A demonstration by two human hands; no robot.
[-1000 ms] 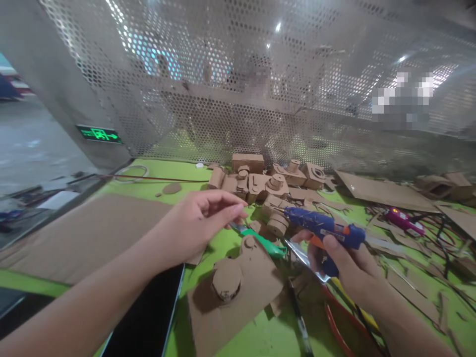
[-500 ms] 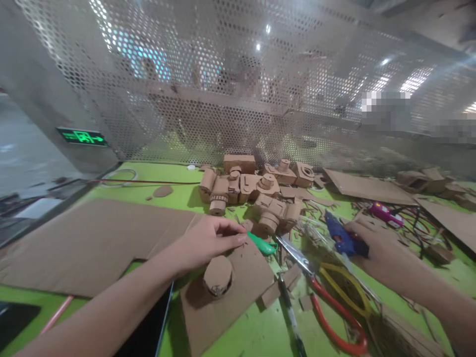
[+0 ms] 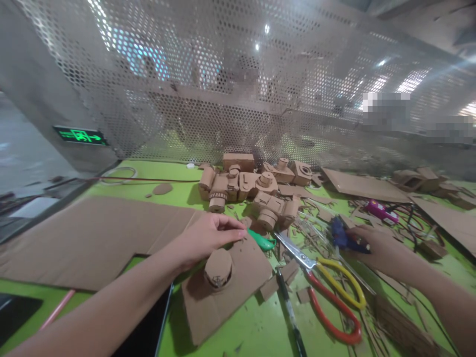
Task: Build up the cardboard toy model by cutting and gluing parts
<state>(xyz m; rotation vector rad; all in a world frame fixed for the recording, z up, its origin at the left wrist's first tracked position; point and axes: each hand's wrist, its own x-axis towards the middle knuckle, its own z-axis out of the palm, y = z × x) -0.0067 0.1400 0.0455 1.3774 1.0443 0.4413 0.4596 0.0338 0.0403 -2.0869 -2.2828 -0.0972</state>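
My left hand [image 3: 204, 236] rests on the far edge of a cardboard piece [image 3: 226, 287] that carries a round cardboard cylinder [image 3: 218, 267]; its fingertips are pinched together near a green-handled cutter [image 3: 262, 241]. My right hand [image 3: 375, 246] lies low on the green table [image 3: 253, 327], wrapped around a blue glue gun [image 3: 344, 237] among cardboard scraps. Scissors with red and yellow handles [image 3: 327, 292] lie between the two hands.
Several cardboard camera models [image 3: 256, 191] stand at the back by a perforated metal screen [image 3: 238, 89]. A big cardboard sheet [image 3: 85, 238] lies left, a dark tablet [image 3: 147, 332] under my left arm, a black pen [image 3: 292, 317], a pink glue gun [image 3: 379, 210] and cables at the right.
My right hand has lowered the blue glue gun from the air down to the table at the right. My left hand dropped onto the cardboard piece.
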